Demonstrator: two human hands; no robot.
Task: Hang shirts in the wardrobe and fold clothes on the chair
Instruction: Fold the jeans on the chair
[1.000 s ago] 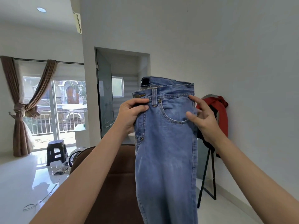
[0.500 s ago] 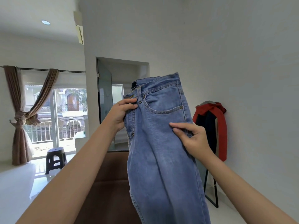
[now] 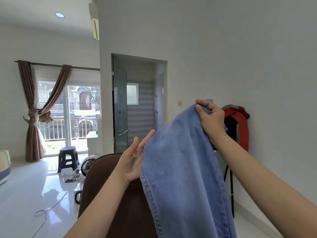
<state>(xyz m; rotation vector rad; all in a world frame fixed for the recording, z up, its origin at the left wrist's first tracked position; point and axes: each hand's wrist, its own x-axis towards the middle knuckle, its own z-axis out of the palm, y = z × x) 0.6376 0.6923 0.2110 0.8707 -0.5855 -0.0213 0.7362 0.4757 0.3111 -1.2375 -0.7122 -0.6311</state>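
A pair of light blue jeans (image 3: 181,165) hangs in front of me, draped down past the bottom of the view. My right hand (image 3: 210,116) pinches the jeans at their top edge, fingers curled over the fold. My left hand (image 3: 135,158) is beside the jeans' left edge with straight fingers, palm facing the cloth; its fingertips touch or slip behind that edge. Behind and below the jeans stands the brown chair (image 3: 109,194), its backrest partly hidden by my arms and the denim.
A stand (image 3: 237,124) draped with red and dark clothes leans by the right wall. A dark stool (image 3: 67,158), a small fan (image 3: 88,164) and cables (image 3: 56,201) lie on the glossy floor at left. A glass door (image 3: 120,107) opens into a bathroom ahead.
My left hand let go of the waistband and now lies flat against the jeans' edge. My right hand rose and gripped the top; the jeans have folded over, hiding pocket and waistband.
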